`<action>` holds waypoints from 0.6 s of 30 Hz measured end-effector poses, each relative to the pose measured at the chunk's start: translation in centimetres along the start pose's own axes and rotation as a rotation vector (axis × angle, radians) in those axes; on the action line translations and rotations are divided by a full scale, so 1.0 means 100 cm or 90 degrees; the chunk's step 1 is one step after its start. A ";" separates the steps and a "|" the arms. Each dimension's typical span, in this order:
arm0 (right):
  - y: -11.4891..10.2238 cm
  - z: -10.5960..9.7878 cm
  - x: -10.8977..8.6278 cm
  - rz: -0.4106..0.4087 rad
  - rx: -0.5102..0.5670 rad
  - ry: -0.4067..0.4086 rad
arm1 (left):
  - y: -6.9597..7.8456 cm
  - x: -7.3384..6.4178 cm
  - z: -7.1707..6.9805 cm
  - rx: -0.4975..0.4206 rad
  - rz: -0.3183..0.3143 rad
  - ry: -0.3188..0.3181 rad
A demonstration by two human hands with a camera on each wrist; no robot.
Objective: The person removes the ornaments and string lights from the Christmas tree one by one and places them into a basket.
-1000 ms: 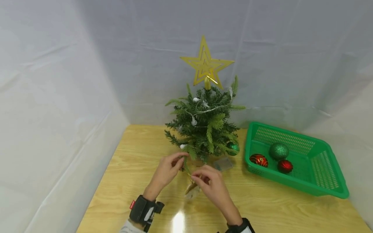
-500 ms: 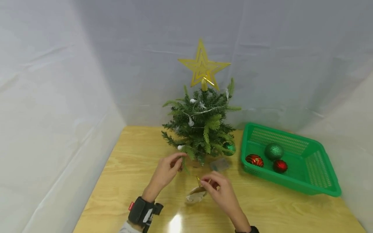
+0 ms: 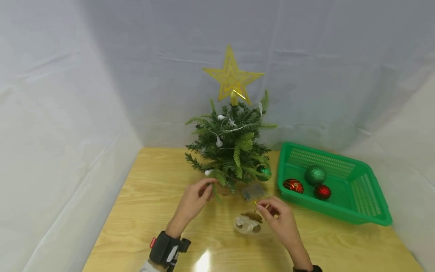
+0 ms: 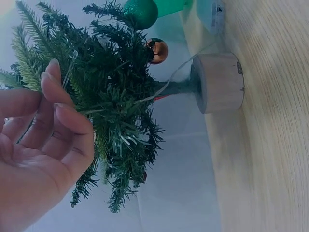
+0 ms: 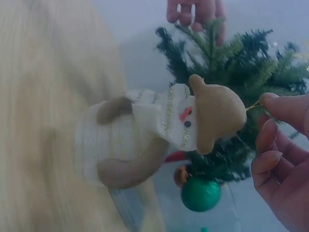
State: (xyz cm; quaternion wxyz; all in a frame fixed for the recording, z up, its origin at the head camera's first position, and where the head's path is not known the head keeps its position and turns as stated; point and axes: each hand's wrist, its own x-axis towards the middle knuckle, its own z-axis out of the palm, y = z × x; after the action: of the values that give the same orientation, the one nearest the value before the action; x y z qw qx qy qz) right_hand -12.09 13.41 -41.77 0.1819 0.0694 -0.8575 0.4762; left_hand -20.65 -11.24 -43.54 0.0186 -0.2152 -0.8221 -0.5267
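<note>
My right hand [image 3: 278,217] pinches the gold hanging loop of a snowman ornament [image 5: 130,135], which dangles above the table in front of the tree. The snowman has a brown hat, brown arms and a white, gold-striped body; its hat [image 5: 219,118] is towards my fingers. At the lower left of a small Christmas tree [image 3: 231,151], my left hand [image 3: 195,200] pinches the tip of a green branch [image 3: 216,192] between thumb and fingers. In the left wrist view the left fingers [image 4: 72,118] are curled, and the branch tip is partly hidden behind them.
A green basket [image 3: 340,210] on the right holds a green bauble [image 3: 315,175] and two red ones. On the tree are a gold star [image 3: 232,77], string lights and a green bauble [image 3: 263,172]. A clear battery box [image 3: 253,192] lies by the wooden base [image 4: 219,82].
My right hand has moved right and away from the branch, carrying the snowman ornament by its loop. My left hand stays at the branch. The view has shifted slightly.
</note>
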 end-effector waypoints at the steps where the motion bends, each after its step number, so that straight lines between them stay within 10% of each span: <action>1: -0.003 -0.006 0.002 -0.016 -0.012 0.008 | 0.000 0.000 0.001 0.000 0.002 0.000; 18: 0.054 -0.096 0.024 -0.200 -0.151 0.128 | 0.009 0.000 0.010 -0.035 0.017 -0.016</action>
State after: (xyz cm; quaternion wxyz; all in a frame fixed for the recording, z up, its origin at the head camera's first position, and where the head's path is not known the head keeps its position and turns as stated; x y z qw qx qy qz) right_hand -13.52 24.51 -40.58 0.3452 0.1325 -0.8639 0.3421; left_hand -20.14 -10.02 -43.19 0.0088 -0.2331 -0.8045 -0.5462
